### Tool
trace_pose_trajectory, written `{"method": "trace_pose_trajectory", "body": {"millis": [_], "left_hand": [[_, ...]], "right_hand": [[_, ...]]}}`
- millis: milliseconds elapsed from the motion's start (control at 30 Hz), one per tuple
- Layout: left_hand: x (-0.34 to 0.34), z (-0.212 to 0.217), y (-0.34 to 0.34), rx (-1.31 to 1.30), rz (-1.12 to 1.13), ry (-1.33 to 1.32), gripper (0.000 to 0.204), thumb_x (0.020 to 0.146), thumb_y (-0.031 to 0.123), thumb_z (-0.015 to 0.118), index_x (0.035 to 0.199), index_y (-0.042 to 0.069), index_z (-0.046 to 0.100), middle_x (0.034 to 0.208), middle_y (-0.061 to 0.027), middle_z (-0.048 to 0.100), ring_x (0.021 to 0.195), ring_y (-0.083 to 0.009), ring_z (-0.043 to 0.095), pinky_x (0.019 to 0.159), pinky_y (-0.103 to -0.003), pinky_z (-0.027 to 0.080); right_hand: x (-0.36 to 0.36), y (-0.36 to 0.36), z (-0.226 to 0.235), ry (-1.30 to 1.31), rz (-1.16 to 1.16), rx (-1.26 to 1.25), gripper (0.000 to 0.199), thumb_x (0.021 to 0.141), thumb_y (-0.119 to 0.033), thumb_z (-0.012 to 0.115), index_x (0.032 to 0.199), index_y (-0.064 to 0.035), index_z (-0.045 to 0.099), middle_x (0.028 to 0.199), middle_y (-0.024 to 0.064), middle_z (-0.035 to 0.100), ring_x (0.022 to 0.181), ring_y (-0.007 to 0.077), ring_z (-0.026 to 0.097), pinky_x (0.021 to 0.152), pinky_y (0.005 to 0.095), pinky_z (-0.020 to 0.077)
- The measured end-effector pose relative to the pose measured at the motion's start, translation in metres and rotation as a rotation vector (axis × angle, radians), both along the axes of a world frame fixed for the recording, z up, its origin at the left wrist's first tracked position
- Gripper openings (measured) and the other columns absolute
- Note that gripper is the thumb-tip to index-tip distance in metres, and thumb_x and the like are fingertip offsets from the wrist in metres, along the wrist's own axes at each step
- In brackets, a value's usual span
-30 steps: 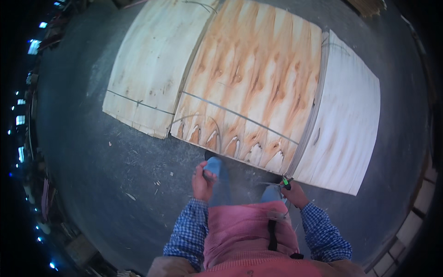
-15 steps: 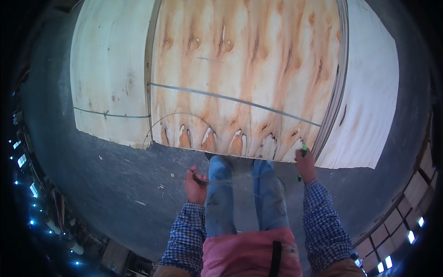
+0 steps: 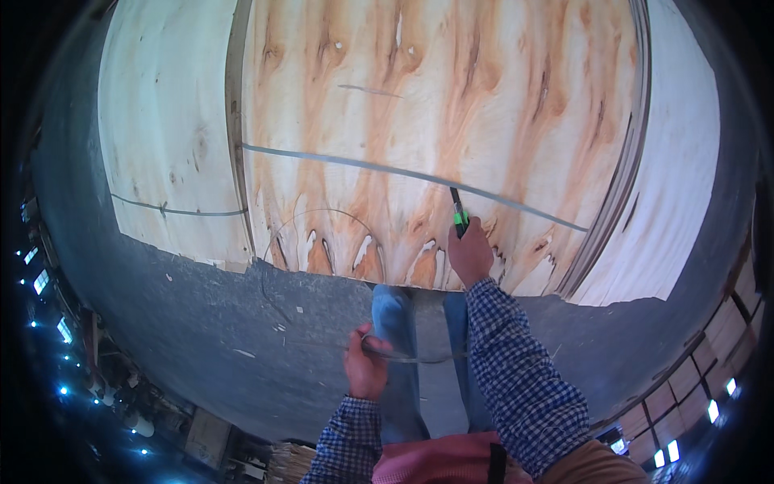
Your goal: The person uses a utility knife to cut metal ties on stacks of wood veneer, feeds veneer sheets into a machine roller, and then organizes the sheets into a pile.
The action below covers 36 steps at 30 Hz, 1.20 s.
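Observation:
In my right hand [image 3: 472, 252] is a utility knife [image 3: 460, 218] with a green and black handle. Its dark tip reaches the flat grey strap [image 3: 363, 164] that runs across the veneer stack [image 3: 322, 121], or lies just short of it; I cannot tell if they touch. Lower down, in front of my legs, my left hand [image 3: 367, 367] is closed around a loose strap [image 3: 407, 360]. A thin loop of this strap arches over the stack's near edge, and another length stretches toward my right forearm, where it is hidden.
Paler veneer sheets flank the stack: the left stack [image 3: 169, 121] has its own strap, and white sheets [image 3: 669, 185] lie at right. Small scraps dot the grey floor [image 3: 210, 306]. Stacked panels [image 3: 685, 379] stand at the far right rim.
My right hand has moved left and forward with the knife, from the stack's near right edge to its strap. My left hand, still holding the loose strap, has shifted slightly right and nearer me.

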<state>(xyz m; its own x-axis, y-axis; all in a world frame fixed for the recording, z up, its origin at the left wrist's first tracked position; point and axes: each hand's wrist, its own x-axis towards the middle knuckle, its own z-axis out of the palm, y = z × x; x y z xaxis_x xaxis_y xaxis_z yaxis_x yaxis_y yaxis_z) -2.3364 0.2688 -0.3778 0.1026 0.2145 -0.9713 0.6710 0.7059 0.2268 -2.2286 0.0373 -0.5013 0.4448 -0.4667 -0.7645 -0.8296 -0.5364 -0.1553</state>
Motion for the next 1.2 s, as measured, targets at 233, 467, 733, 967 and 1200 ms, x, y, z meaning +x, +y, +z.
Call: {"method": "trace_pose_trajectory", "body": {"millis": [233,467,733,967,1200], "left_hand": [[0.031,0.001,-0.006,0.003,-0.092,0.01,0.028,0.103,0.032,0.042,0.105,0.009,0.057,0.066,-0.0017,0.051,0.064,-0.0207,0.051,0.067,-0.038,0.045],[0.12,-0.035,-0.038,-0.202,-0.256,-0.197,0.031,0.103,0.033,0.041,0.118,0.009,0.055,0.099,-0.0034,0.064,0.061,-0.0094,0.047,0.063,-0.03,0.044],[0.222,-0.095,-0.116,-0.401,-0.229,-0.265,0.03,0.104,0.031,0.038,0.114,0.008,0.055,0.106,-0.0044,0.066,0.06,-0.0094,0.047,0.061,-0.029,0.046],[0.193,-0.045,-0.101,-0.3,-0.174,-0.245,0.028,0.104,0.033,0.04,0.088,0.015,0.054,0.067,0.0058,0.05,0.051,-0.0081,0.039,0.054,-0.028,0.039],[0.151,0.035,-0.074,-0.158,-0.291,-0.191,0.03,0.103,0.034,0.042,0.082,0.015,0.052,0.057,0.0045,0.043,0.045,-0.0091,0.036,0.051,-0.029,0.039]], "right_hand": [[0.032,-0.003,-0.006,-0.196,-0.18,-0.015,0.037,0.089,-0.034,0.058,0.109,-0.0031,0.051,0.088,0.0188,0.066,0.086,0.039,0.065,0.075,0.0513,0.0498],[-0.001,-0.009,0.02,-0.243,-0.869,0.917,0.022,0.091,-0.025,0.065,0.094,-0.0066,0.052,0.065,-0.0003,0.051,0.053,0.0098,0.049,0.048,0.0259,0.0417],[-0.013,0.012,0.048,-0.347,-0.942,1.0,0.018,0.094,-0.023,0.062,0.087,-0.0079,0.053,0.064,-0.0029,0.05,0.052,0.0058,0.047,0.046,0.0214,0.0382],[-0.074,0.0,0.113,-0.359,-1.074,0.933,0.016,0.092,-0.019,0.061,0.085,-0.0073,0.054,0.064,-0.0019,0.05,0.051,0.0077,0.047,0.047,0.0244,0.0389],[-0.082,-0.027,0.127,-0.289,-0.837,0.837,0.015,0.092,-0.017,0.062,0.092,-0.0037,0.057,0.071,0.0012,0.057,0.06,0.0092,0.054,0.055,0.0233,0.0439]]}}
